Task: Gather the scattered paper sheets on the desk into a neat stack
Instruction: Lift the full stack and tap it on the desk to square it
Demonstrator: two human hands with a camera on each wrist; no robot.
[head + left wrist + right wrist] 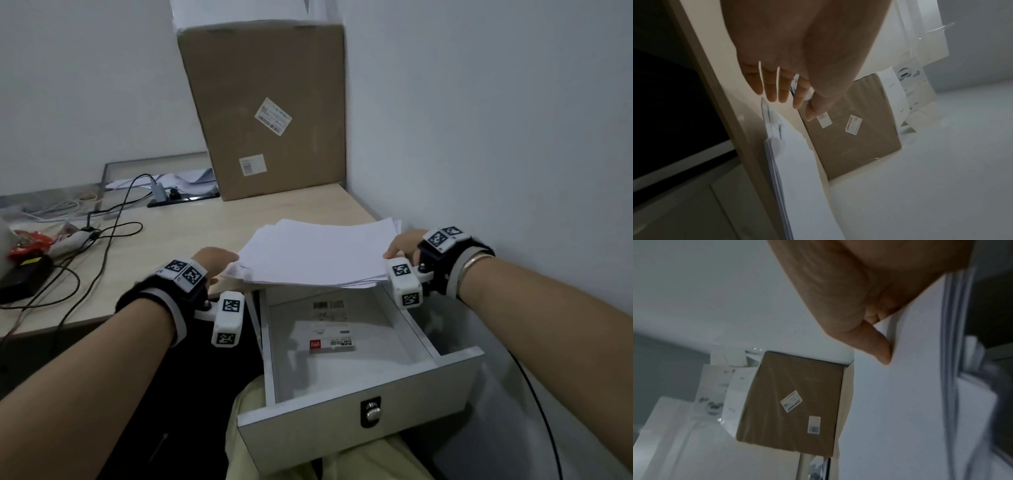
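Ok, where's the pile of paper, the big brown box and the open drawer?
paper stack (318, 251), head view, middle of the top sheet.
cardboard box (270, 85), head view, bare front face.
drawer (359, 411), head view, its front panel.

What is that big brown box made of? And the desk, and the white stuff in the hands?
The big brown box looks like matte cardboard: dull brown faces with stuck-on labels. The desk looks like pale wood-look board, probably laminate, smooth with faint grain. The white stack is thin paper sheets, layered edges showing, held between the left hand and right hand.
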